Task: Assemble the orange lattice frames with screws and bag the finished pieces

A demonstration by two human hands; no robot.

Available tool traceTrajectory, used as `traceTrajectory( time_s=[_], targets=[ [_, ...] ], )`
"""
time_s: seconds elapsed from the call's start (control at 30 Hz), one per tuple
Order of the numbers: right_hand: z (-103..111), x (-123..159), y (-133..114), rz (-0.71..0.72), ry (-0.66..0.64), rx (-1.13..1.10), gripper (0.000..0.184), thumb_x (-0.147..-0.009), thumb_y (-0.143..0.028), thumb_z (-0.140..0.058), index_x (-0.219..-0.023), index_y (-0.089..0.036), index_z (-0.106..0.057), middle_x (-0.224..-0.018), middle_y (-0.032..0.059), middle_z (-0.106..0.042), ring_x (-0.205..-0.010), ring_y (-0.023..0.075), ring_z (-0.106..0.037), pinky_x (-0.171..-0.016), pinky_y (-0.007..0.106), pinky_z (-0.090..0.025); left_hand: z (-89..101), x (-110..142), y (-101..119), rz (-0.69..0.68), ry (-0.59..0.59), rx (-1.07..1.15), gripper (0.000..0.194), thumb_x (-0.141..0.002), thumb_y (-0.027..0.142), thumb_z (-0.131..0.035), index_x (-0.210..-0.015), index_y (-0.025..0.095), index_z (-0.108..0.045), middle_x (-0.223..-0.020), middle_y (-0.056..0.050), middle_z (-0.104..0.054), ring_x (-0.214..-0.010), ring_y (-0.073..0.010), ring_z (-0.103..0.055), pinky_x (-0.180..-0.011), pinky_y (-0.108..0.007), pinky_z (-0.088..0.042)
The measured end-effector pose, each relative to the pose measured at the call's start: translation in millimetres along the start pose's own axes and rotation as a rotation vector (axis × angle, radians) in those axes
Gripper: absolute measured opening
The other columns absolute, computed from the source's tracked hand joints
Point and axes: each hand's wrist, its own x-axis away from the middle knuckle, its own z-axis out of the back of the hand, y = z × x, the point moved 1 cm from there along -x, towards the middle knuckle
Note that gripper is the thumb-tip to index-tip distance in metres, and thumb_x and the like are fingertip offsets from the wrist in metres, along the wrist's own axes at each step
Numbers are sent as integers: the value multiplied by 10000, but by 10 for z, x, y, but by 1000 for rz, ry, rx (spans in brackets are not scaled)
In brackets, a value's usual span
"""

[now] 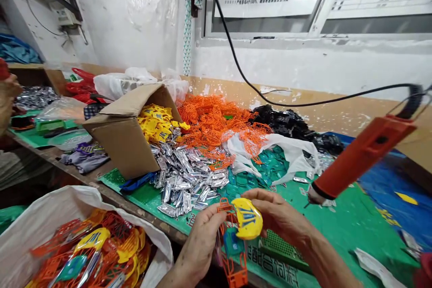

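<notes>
My left hand (200,240) is closed on an orange plastic lattice frame (236,272), thumb and fingers pinching its upper end. A translucent teal piece (232,243) sits within the frame. My right hand (278,216) grips a rounded yellow plastic piece (249,218) with blue stripes, held against the frame's upper part. Its fingers are partly hidden behind the yellow piece. Both hands are above the front edge of the green-covered table, beside a green perforated block (285,249).
A red electric screwdriver (364,157) hangs at right on a black cable. Behind my hands lie piles of silvery metal pieces (191,180), orange frames (216,121) and teal pieces (275,166). A cardboard box (118,144) holds yellow pieces. A white sack (162,240) of assembled parts stands lower left.
</notes>
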Motion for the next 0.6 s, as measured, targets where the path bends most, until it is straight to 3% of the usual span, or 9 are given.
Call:
traceTrajectory(
  time_s=[0.17,0.33,0.43,0.5,0.6],
  targets=[
    [-75,159,-143,142,-24,283,361,-741,-512,-675,-771,-152,-677,-707,2,-610,-615,88,-523,-559,199,-390,-114,113,-40,83,-109,-59,253,-770,254,-641,-951,103,-731,-732,-45,-710,-610,-112,-573,-594,-201,-418],
    [-200,232,-177,241,-52,419,442,-743,-592,-620,-677,-158,-574,-568,-42,-465,-511,69,-383,-485,197,-312,-121,170,-76,101,-92,-51,262,-767,277,-644,-956,119,-731,-783,-56,-723,-690,-150,-614,-649,-230,-441],
    [-221,209,-108,231,-59,396,486,-718,-637,-608,-628,-172,-496,-522,-65,-379,-469,58,-312,-444,195,-270,-128,175,-93,94,-159,-52,267,-792,270,-631,-994,119,-718,-808,-56,-716,-726,-159,-624,-703,-249,-444],
    [-232,183,-34,280,-5,442,469,-735,-627,-587,-634,-177,-499,-536,-54,-407,-482,70,-353,-451,201,-304,-155,194,-128,88,-189,-37,230,-789,247,-620,-945,111,-719,-790,-48,-700,-713,-148,-611,-707,-249,-438],
    [-219,153,101,443,262,650,421,-791,-582,-528,-668,-185,-589,-582,-2,-546,-527,122,-488,-482,235,-392,-193,219,-213,22,-107,38,214,-752,317,-655,-755,107,-695,-682,-17,-630,-639,-115,-541,-640,-223,-410]
  ],
)
